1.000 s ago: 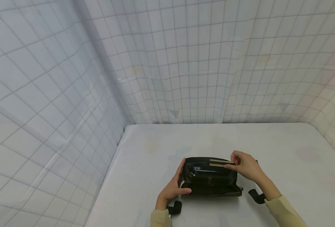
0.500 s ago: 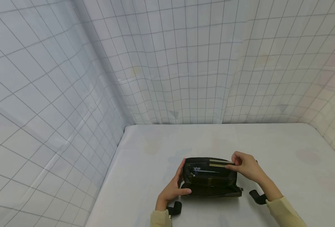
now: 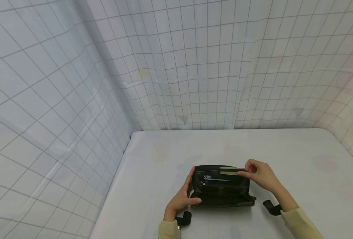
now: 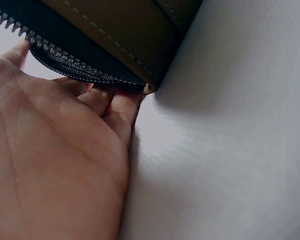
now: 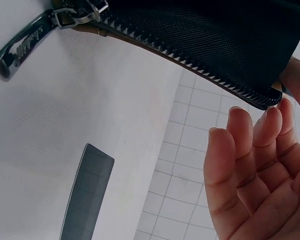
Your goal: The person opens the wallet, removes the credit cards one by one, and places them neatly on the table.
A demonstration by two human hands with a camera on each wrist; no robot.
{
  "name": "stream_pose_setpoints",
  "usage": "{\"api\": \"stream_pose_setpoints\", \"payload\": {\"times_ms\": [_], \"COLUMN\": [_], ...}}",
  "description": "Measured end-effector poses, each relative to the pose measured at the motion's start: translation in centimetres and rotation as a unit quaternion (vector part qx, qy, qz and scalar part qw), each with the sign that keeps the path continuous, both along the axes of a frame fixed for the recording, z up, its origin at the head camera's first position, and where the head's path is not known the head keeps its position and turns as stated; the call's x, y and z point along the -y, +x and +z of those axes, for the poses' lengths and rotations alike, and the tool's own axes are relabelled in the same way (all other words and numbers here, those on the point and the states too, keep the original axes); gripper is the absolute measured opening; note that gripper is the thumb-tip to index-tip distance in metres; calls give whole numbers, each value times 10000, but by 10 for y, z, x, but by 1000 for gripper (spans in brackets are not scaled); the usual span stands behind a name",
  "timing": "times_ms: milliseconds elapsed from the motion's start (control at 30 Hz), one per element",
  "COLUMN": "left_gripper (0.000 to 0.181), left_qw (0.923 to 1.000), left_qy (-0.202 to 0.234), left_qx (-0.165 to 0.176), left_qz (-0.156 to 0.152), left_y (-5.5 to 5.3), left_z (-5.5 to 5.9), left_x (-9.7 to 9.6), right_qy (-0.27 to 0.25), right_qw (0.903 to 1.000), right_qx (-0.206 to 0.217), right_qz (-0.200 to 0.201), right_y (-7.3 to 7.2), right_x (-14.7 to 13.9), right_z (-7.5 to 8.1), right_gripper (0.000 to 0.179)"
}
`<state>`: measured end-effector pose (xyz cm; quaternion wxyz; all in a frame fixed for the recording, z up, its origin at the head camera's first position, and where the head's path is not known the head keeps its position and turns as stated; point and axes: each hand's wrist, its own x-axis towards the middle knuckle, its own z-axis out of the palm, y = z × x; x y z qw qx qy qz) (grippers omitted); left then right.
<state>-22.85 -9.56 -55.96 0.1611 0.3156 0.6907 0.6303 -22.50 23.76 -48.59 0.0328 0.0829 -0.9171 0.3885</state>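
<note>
A black zip-around wallet stands unzipped on the white table, spread wide toward me. Inside its back half show a card lettered "Vip" and a yellowish card in slots. My left hand holds the left end, thumb over the lower flap and fingers along the side; in the left wrist view these fingers reach behind the zip edge. My right hand pinches the upper right corner. Its thumb covers the yellowish card's right end, and the other fingers lie behind the corner in the right wrist view.
The white table extends around the wallet, with white grid-patterned curtains behind and at the sides. A metal zip pull hangs from the wallet's zip. A dark flat strip shows low in the right wrist view.
My right hand has shifted very slightly to the right along the wallet's upper corner. The left hand and the wallet have stayed in place.
</note>
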Motion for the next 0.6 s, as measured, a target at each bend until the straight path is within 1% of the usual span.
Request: {"api": "stream_pose_setpoints", "payload": {"times_ms": [267, 467, 600], "left_gripper": [102, 104, 103], "left_qw": [10000, 9998, 10000], "left_qy": [4, 168, 78], "left_qx": [-40, -48, -30], "left_qz": [23, 19, 35], "left_y": [0, 0, 1], "left_z": [-1, -3, 1], "left_x": [0, -1, -1], "right_qy": [-158, -231, -272], "right_qw": [9996, 9991, 9987], "right_qx": [-116, -216, -280], "right_qz": [-200, -286, -334], "right_y": [0, 1, 1], "right_x": [0, 1, 2], "right_z": [-1, -1, -2], "right_gripper": [35, 33, 31]}}
